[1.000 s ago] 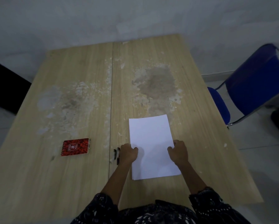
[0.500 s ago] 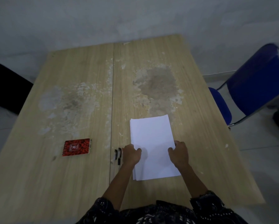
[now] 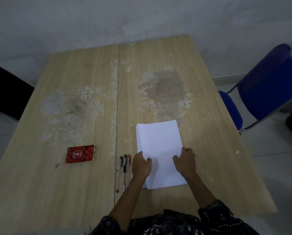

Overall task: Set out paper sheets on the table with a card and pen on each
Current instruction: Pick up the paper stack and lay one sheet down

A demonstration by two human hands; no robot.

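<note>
While both grips are working the paper stack (image 3: pixel 158 145), the task is looking barely begun.

Head view: left grip (image 3: pixel 141 165) is pinching the stack's left edge, thumb on top, fingers curled at the edge. Right grip (image 3: pixel 186 164) is holding the right edge likewise, thumb lying on the top sheet. Stack is sitting near-right on the desk (image 3: pixel 65 192), sheets fanning slightly at the far-left corner. Prob. a top sheet is being separated (judgement only). No single sheet is showing set out yet.

Pens (image 3: pixel 124 165), approx. three, are lying side by side just left of the left grip, untouched. Red card pack (image 3: pixel 81 153), spiral-bound, is lying well apart to the left.

Remaining: spreading the sheets, then card + pen on each, i.e. nearly everything.
</note>
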